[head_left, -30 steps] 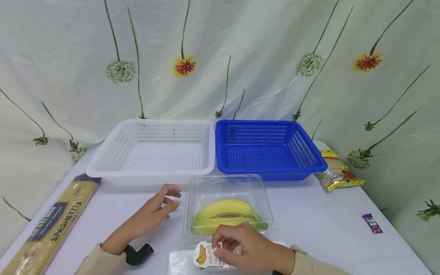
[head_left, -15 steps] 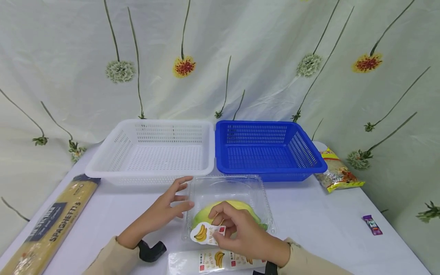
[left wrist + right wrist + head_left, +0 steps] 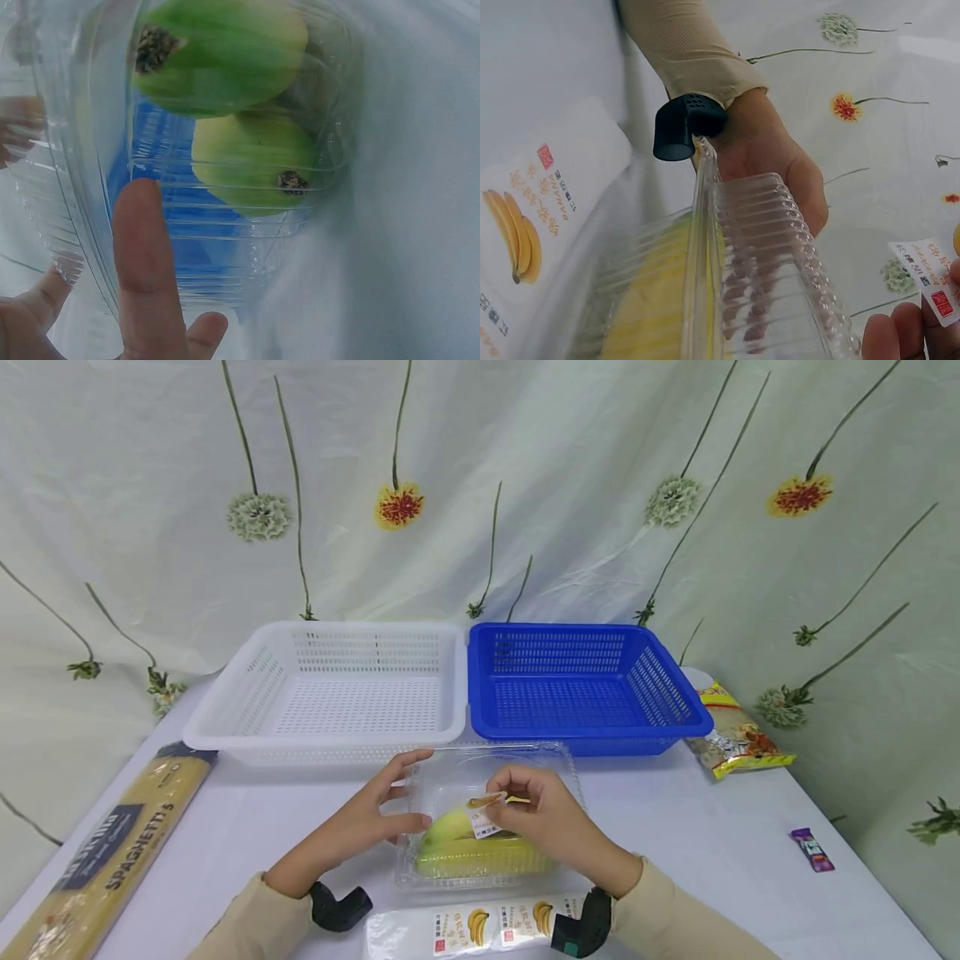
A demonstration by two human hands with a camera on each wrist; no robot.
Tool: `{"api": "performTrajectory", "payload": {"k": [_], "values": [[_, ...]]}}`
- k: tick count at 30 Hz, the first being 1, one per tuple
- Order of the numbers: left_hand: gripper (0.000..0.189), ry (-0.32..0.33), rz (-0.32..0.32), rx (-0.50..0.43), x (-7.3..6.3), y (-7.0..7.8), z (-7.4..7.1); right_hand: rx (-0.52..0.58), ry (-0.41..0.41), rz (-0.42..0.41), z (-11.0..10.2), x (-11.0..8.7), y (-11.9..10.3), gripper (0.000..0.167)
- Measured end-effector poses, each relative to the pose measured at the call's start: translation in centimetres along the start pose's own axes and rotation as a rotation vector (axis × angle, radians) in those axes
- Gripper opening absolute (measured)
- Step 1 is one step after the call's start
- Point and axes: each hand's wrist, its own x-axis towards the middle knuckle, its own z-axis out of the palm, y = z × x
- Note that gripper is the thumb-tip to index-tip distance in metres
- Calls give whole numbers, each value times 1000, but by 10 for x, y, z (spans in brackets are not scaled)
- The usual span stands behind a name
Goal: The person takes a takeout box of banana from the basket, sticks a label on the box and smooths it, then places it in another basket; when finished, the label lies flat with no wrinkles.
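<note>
A clear plastic clamshell box, lid down, holds yellow-green bananas. Two banana ends show through its wall in the left wrist view. My left hand is spread at the box's left side, thumb right at the wall. Over the lid, my right hand pinches a white label printed with bananas between thumb and fingers. In the right wrist view, the label is partly covered by fingertips. A strip of similar banana labels lies in front of the box.
Behind the box stand a white basket and a blue basket, side by side. A spaghetti pack lies at left. At right are a yellow-edged food bag and a small purple-wrapped snack.
My right hand has carried the label from the strip up and forward over the lid, turning the label on the way. My left hand has moved right to the box's side.
</note>
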Motion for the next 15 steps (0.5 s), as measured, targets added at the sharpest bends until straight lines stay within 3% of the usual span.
{"api": "performTrajectory", "payload": {"k": [8, 15], "values": [[91, -15, -12, -28, 1, -3, 0, -21, 48, 92, -20, 7, -1, 13], [93, -15, -19, -42, 1, -4, 0, -37, 13, 54, -33, 10, 4, 15]]}}
